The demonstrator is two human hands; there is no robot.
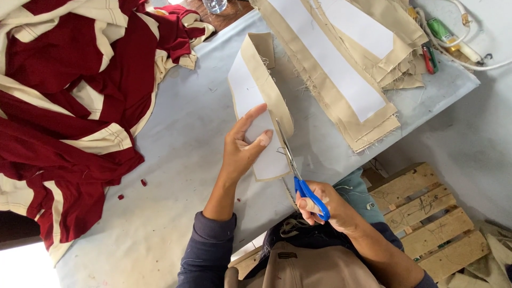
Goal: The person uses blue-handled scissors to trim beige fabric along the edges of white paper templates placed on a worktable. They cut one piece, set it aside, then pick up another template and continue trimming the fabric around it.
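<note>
My left hand [244,144] lies flat on a beige fabric piece with a white lining [250,96], pressing it to the grey table [181,160]. My right hand [325,205] grips blue-handled scissors [298,173]. Their blades run along the right edge of the piece, close to my left thumb. The top of the piece is folded over, showing beige cloth.
A heap of dark red and cream garments [69,96] covers the table's left. A stack of beige pieces with white lining [346,69] lies at the upper right, beside a green lighter, a small tool and a white cable. A wooden pallet [426,218] sits on the floor.
</note>
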